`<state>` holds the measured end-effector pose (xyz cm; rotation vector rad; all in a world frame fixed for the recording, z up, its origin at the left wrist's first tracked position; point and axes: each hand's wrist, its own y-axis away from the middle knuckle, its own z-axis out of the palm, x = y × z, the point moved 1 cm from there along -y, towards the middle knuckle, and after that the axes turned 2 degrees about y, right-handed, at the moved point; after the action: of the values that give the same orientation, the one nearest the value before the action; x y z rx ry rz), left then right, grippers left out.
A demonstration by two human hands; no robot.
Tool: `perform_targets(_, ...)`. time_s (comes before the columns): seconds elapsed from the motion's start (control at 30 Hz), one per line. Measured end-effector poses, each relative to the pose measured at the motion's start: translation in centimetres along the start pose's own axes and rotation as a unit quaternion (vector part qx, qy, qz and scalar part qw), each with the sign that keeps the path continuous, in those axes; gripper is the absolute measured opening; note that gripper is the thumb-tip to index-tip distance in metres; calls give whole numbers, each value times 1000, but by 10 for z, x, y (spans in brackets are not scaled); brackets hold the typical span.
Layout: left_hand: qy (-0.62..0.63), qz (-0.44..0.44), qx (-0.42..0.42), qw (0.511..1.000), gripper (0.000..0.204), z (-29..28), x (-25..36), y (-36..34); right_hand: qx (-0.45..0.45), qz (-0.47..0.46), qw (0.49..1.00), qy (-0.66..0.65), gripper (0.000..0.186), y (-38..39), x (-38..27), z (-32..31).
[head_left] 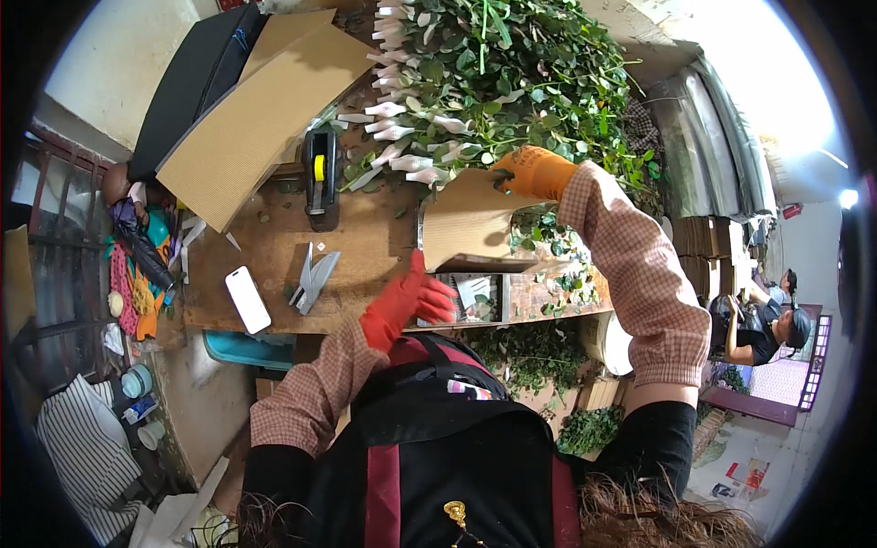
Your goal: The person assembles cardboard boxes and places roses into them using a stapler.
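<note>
The cardboard sheet (461, 219) lay on the desk (370, 242) in front of you, slightly bowed, with its near edge raised above a small printed pile (477, 297). It looked light and fairly stiff, prone to creasing if squeezed mid-face, and not very slippery; the edges or corners seemed the best hold. Your right hand (537, 173), in an orange glove, appeared to pinch the far right corner. Your left hand (411, 306), in a red glove, held nothing that showed, its fingers loosely spread just beside the sheet's near left corner.

Beyond the sheet lay a heap of leafy stems (539, 82), with white-wrapped heads (393, 132) pointing left. The wooden desk was strewn with leaf scraps; on its left side were a black tape dispenser (322, 183), a grey tool (317, 283), a white phone (247, 300) and larger cardboard (265, 119).

Farther out, a barred window (59, 219) stood at left, and another person (772, 333) sat well apart at right.
</note>
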<state>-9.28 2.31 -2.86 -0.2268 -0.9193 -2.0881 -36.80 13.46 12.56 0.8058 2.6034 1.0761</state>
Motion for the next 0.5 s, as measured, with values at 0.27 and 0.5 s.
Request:
perform_targets(0.27,-363,380,-111,844,54,-52,39,-138,25,-24,998,47,48,-19,-7,13)
perform_targets(0.5,-857,196,47,475,76,-60,34,-126,218,-209,952,-52,39,40,-15,27)
